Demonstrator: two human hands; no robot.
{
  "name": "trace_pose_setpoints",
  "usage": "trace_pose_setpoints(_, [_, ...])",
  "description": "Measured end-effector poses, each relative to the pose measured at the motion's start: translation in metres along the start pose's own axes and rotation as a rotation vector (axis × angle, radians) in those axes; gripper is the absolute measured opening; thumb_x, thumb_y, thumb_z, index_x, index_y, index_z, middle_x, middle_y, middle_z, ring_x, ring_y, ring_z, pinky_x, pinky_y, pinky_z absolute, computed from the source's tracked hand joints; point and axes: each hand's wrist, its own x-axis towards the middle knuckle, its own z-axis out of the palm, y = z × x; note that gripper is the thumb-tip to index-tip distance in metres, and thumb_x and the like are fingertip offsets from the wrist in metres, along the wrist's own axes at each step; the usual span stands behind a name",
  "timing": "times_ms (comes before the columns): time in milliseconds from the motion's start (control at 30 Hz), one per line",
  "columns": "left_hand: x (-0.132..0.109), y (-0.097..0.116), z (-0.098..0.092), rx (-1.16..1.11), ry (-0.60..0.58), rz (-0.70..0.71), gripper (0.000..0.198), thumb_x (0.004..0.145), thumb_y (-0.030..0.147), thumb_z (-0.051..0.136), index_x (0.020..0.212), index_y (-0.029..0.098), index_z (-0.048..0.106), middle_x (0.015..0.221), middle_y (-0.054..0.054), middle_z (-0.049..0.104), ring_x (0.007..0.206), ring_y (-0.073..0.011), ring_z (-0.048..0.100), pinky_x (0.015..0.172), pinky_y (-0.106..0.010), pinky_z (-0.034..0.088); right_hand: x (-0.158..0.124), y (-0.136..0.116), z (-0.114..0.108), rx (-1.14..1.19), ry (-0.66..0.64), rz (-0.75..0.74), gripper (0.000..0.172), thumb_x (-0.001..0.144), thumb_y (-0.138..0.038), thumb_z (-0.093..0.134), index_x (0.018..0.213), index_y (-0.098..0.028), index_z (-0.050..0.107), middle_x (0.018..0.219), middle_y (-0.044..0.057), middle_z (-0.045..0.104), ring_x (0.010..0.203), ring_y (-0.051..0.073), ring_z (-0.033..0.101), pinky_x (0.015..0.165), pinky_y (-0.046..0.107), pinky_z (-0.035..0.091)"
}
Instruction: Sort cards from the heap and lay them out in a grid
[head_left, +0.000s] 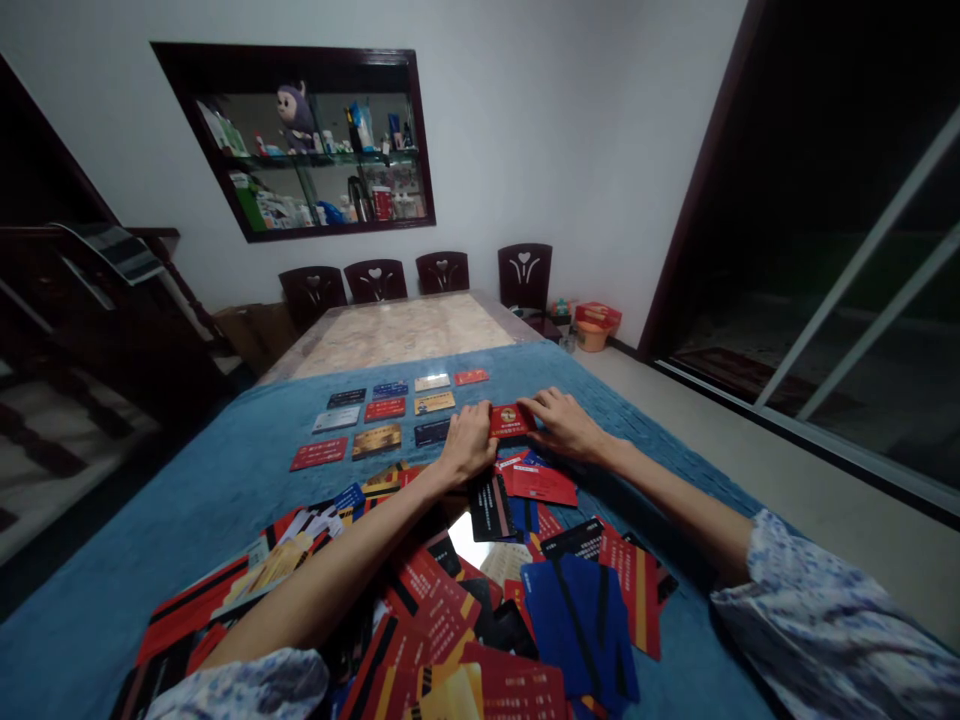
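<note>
A red card (512, 421) with a gold emblem lies at or just over the cloth, gripped at both short edges. My left hand (470, 442) closes on its left edge, and the fingers of my right hand (561, 424) pinch its right edge. Left of it, several cards sit spaced out in rows, among them a dark blue card (432, 432) beside my left hand and a gold card (377, 441). Below my hands spreads a loose heap of cards, with a black card (491, 508), red cards (541, 484) and blue cards (583, 625) on top. My left forearm covers part of the heap.
A blue cloth (247, 470) covers the near part of the long table, whose marble-patterned top (405, 330) shows beyond. Chairs (525, 275) stand at the far end. An orange bucket (592, 334) with a red box on it sits on the floor. Wall shelves (322, 158) hold bottles and a plush toy.
</note>
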Motion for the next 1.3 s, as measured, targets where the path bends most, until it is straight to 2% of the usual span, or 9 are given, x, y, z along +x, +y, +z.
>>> trace_pose_setpoints(200, [0.007, -0.010, -0.005, 0.055, -0.021, -0.012, 0.039, 0.084, 0.030, 0.062, 0.119, 0.017, 0.051, 0.122, -0.013, 0.058, 0.117, -0.0299, 0.049, 0.094, -0.041, 0.041, 0.016, 0.012, 0.001, 0.026, -0.034, -0.065, 0.054, 0.088, -0.039, 0.063, 0.138, -0.022, 0.052, 0.122, 0.016, 0.057, 0.108, 0.028, 0.047, 0.079, 0.035, 0.040])
trace_pose_setpoints(333, [0.016, -0.021, -0.007, 0.065, -0.019, -0.019, 0.038, 0.083, 0.030, 0.065, 0.117, 0.018, 0.054, 0.125, -0.012, 0.054, 0.120, -0.0311, 0.046, 0.096, -0.044, 0.041, 0.031, 0.016, 0.006, 0.053, -0.054, -0.094, 0.051, 0.089, -0.040, 0.062, 0.136, -0.022, 0.053, 0.126, 0.016, 0.054, 0.108, 0.028, 0.046, 0.078, 0.035, 0.041])
trace_pose_setpoints(567, [0.035, -0.041, -0.010, 0.040, -0.055, -0.060, 0.031, 0.081, 0.031, 0.068, 0.108, 0.019, 0.063, 0.121, -0.010, 0.058, 0.118, -0.0308, 0.045, 0.093, -0.043, 0.040, 0.062, 0.020, 0.015, 0.101, -0.089, -0.078, 0.038, 0.088, -0.037, 0.063, 0.123, -0.023, 0.063, 0.127, 0.014, 0.056, 0.110, 0.028, 0.044, 0.083, 0.037, 0.042])
trace_pose_setpoints(800, [0.052, -0.058, -0.010, 0.032, -0.094, -0.132, 0.034, 0.079, 0.032, 0.069, 0.110, 0.020, 0.065, 0.126, -0.010, 0.059, 0.122, -0.0303, 0.043, 0.096, -0.042, 0.039, 0.086, 0.027, 0.025, 0.136, -0.115, -0.099, 0.042, 0.088, -0.035, 0.065, 0.127, -0.020, 0.061, 0.128, 0.013, 0.058, 0.110, 0.027, 0.047, 0.084, 0.035, 0.043])
trace_pose_setpoints(1100, [0.068, -0.064, -0.011, 0.077, -0.160, -0.256, 0.039, 0.075, 0.035, 0.069, 0.111, 0.023, 0.066, 0.130, -0.008, 0.061, 0.128, -0.0319, 0.041, 0.095, -0.040, 0.040, 0.106, 0.026, 0.035, 0.153, -0.149, -0.058, 0.036, 0.087, -0.033, 0.066, 0.122, -0.023, 0.065, 0.128, 0.010, 0.060, 0.111, 0.026, 0.051, 0.086, 0.033, 0.043])
trace_pose_setpoints(1300, [0.078, -0.064, -0.010, 0.092, -0.207, -0.286, 0.029, 0.074, 0.029, 0.065, 0.101, 0.021, 0.070, 0.123, -0.010, 0.064, 0.128, -0.0341, 0.042, 0.098, -0.047, 0.041, 0.118, 0.031, 0.050, 0.155, -0.143, -0.043, 0.035, 0.085, -0.033, 0.068, 0.118, -0.024, 0.068, 0.122, 0.009, 0.064, 0.106, 0.023, 0.055, 0.090, 0.032, 0.041])
